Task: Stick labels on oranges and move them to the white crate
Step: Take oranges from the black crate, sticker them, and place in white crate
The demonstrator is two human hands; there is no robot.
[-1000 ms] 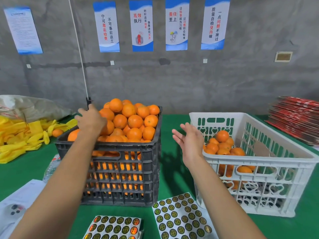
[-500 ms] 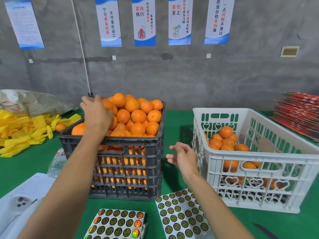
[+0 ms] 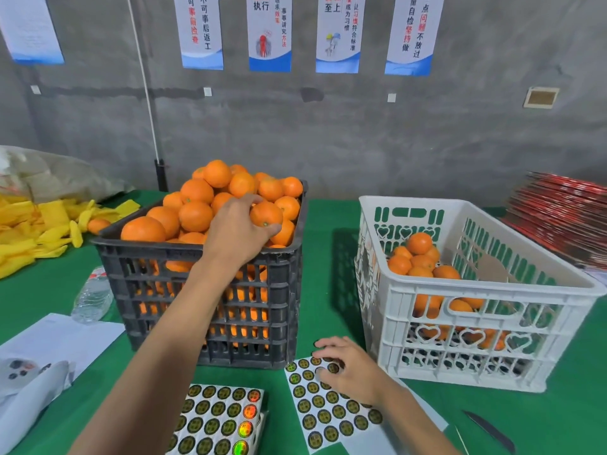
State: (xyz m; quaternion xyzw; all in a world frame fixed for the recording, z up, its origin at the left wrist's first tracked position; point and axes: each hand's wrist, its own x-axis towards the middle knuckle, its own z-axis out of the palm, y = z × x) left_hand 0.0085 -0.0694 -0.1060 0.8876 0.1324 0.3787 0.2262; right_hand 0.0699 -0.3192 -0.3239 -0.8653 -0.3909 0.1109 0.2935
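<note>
A black crate (image 3: pixel 210 284) heaped with oranges stands at centre left. My left hand (image 3: pixel 236 229) reaches over its pile and grips one orange (image 3: pixel 266 214) near the right side of the heap. A white crate (image 3: pixel 473 326) to the right holds several oranges (image 3: pixel 418 254). In front of the crates lies a sheet of round labels (image 3: pixel 328 408). My right hand (image 3: pixel 348 364) rests on the sheet's top edge, fingertips curled down onto a label; whether one is pinched I cannot tell.
A stack of label sheets (image 3: pixel 220 418) lies front centre. A knife (image 3: pixel 489 430) lies at the front right. White paper (image 3: pixel 49 346) and a plastic bottle (image 3: pixel 93 295) sit at left, yellow foam nets (image 3: pixel 36 228) at far left, red flat boxes (image 3: pixel 565 221) at far right.
My left hand moved from the pile's left side to the right and closed round an orange. My right hand dropped from beside the white crate onto the label sheet.
</note>
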